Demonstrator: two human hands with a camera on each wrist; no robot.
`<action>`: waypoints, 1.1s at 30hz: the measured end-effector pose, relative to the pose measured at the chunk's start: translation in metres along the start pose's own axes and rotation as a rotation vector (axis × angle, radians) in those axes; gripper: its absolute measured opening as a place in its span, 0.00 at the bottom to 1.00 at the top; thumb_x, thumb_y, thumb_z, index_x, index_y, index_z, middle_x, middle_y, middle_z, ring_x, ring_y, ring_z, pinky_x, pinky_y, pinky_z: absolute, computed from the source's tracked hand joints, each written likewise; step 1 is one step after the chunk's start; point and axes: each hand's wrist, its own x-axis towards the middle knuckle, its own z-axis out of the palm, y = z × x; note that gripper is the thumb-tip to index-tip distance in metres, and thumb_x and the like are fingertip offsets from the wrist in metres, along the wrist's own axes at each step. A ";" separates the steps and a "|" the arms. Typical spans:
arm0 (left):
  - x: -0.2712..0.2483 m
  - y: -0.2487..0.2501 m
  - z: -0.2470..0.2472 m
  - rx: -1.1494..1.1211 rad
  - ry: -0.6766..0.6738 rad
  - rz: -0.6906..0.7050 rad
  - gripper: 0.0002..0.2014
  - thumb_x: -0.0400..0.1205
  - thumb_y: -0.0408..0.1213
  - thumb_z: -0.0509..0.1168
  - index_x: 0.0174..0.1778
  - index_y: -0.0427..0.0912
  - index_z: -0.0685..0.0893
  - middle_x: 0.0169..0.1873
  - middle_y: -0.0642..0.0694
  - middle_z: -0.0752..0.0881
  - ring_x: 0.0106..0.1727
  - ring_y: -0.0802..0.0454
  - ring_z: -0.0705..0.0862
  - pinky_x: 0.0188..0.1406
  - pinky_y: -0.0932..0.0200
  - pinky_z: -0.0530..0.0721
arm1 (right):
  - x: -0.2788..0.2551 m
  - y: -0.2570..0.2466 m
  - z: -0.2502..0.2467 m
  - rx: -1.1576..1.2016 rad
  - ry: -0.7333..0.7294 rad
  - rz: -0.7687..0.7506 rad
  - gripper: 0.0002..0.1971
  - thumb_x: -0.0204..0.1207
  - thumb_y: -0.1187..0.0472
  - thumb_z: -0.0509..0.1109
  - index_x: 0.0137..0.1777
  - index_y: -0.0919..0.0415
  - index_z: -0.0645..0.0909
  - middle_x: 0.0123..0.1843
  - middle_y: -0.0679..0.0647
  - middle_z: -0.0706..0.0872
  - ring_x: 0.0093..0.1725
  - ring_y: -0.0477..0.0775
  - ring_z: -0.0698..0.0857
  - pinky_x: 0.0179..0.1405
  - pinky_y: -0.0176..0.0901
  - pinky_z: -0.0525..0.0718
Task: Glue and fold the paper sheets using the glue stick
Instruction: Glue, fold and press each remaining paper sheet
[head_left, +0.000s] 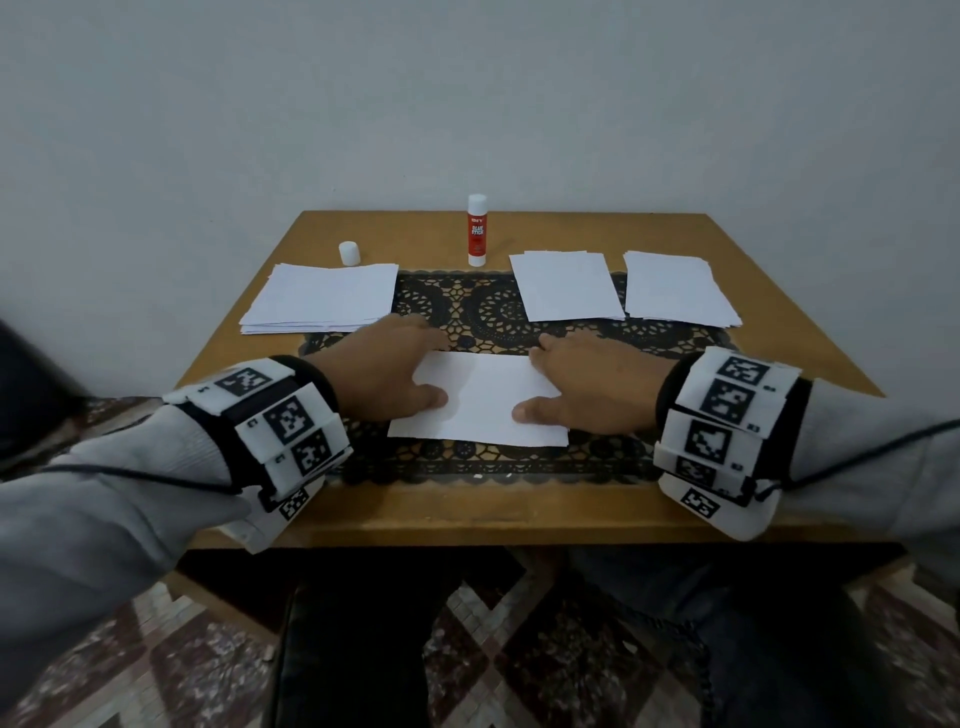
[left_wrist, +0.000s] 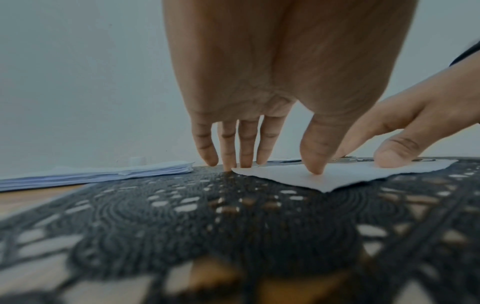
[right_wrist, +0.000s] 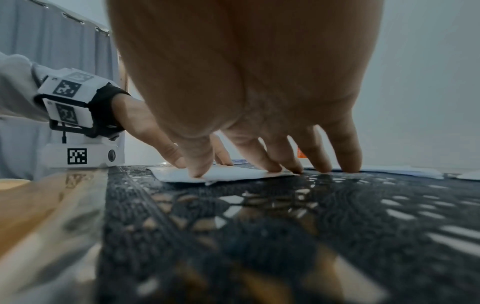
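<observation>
A white paper sheet (head_left: 480, 402) lies flat on the black lace mat (head_left: 467, 306) in front of me. My left hand (head_left: 387, 371) presses its left side with straight fingers and the thumb on the paper (left_wrist: 337, 174). My right hand (head_left: 592, 382) presses the right side the same way, thumb on the sheet (right_wrist: 223, 174). A red and white glue stick (head_left: 477, 230) stands upright at the table's far edge, uncapped; its white cap (head_left: 349, 253) stands to its left.
A stack of white sheets (head_left: 324, 304) lies at the far left, and two smaller stacks (head_left: 566, 286) (head_left: 675, 288) lie at the far right. The wooden table (head_left: 467, 512) stands against a plain wall. My knees are under its front edge.
</observation>
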 end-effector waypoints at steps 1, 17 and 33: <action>0.001 0.000 0.000 0.002 0.009 -0.015 0.29 0.81 0.50 0.66 0.77 0.45 0.69 0.69 0.45 0.74 0.69 0.48 0.71 0.65 0.55 0.71 | 0.001 0.001 0.000 0.023 0.068 -0.002 0.31 0.79 0.34 0.59 0.64 0.62 0.77 0.65 0.60 0.78 0.66 0.63 0.77 0.63 0.58 0.79; -0.002 -0.005 -0.005 -0.209 0.305 -0.107 0.08 0.81 0.27 0.57 0.49 0.39 0.81 0.45 0.45 0.83 0.47 0.47 0.78 0.42 0.58 0.69 | 0.008 0.012 0.001 0.362 0.319 0.062 0.20 0.77 0.45 0.70 0.55 0.62 0.78 0.50 0.54 0.82 0.48 0.55 0.80 0.40 0.45 0.75; 0.009 -0.063 -0.028 -1.003 0.267 -0.491 0.12 0.79 0.24 0.65 0.58 0.26 0.79 0.59 0.28 0.82 0.45 0.39 0.83 0.43 0.46 0.88 | 0.053 -0.008 -0.040 1.507 0.194 0.147 0.09 0.80 0.66 0.70 0.57 0.69 0.79 0.45 0.61 0.84 0.32 0.53 0.84 0.26 0.39 0.82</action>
